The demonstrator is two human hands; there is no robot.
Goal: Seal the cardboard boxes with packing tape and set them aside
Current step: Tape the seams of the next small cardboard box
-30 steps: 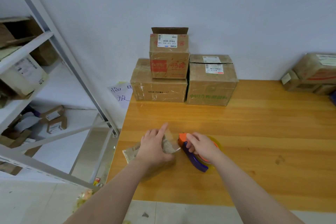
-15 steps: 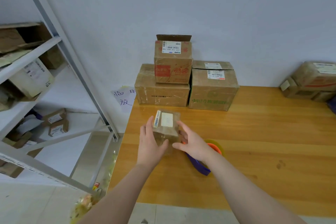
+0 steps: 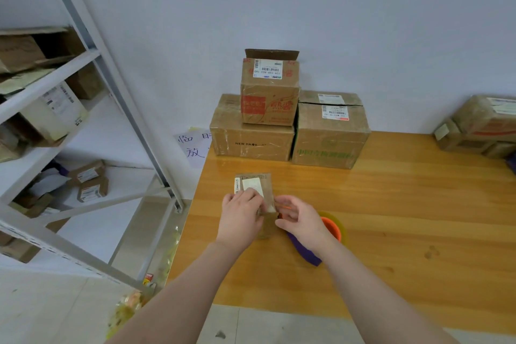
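Lowered since the earlier frame, the box (image 3: 252,184) is now seen low over the table (image 3: 391,204), near its left edge, label up. It is gripped by the left hand (image 3: 240,222), fingers curled over its top, and by the right hand (image 3: 303,222) at its right side. A tape dispenser (image 3: 332,229) is partly hidden under the right hand.

Small box (image 3: 254,184) left of tape dispenser (image 3: 332,229), stacked boxes (image 3: 251,142) behind

One wide-angle head-worn view looks forward and down from over the tabletop (image 3: 391,218)'s near edge, toward its left side. It sits close above the left hand (image 3: 240,218), the right hand (image 3: 303,222) and the box (image 3: 266,184) they hold, and faces the wall (image 3: 335,22) behind the far edge. A rack (image 3: 92,47) fills the left.
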